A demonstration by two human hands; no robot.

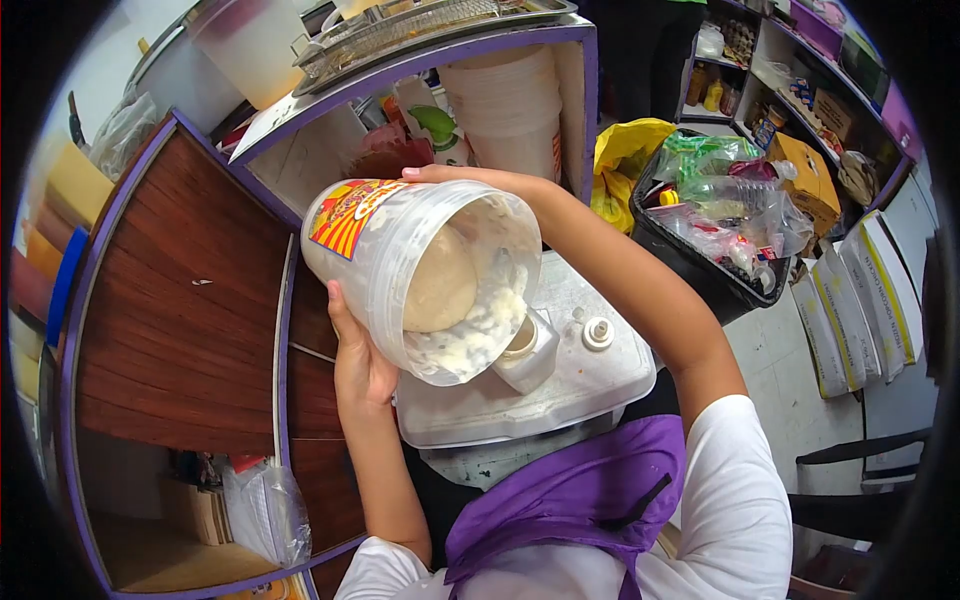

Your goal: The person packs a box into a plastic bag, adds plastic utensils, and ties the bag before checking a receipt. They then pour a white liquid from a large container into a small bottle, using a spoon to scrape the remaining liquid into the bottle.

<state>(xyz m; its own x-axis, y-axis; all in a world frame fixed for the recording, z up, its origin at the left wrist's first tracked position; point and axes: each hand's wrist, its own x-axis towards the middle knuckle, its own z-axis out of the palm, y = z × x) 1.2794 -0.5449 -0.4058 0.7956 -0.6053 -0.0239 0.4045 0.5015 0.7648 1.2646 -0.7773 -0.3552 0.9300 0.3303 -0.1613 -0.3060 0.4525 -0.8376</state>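
A large translucent plastic tub with a red and yellow label is tipped on its side, its open mouth facing me and to the right. Inside lies a thick cream-coloured sauce, with white lumps smeared along the wall. My left hand supports the tub from below at its left side. Over the top of the tub reaches my right hand, gripping it from the far side. Just below the rim stands an open square white bottle. Its white nozzle cap lies apart to the right, on a white plastic lid-like surface.
A black bin full of plastic waste stands at the right, beside a yellow bag. Ahead, a purple-edged shelf holds stacked tubs and wire trays. A wooden cabinet closes off the left.
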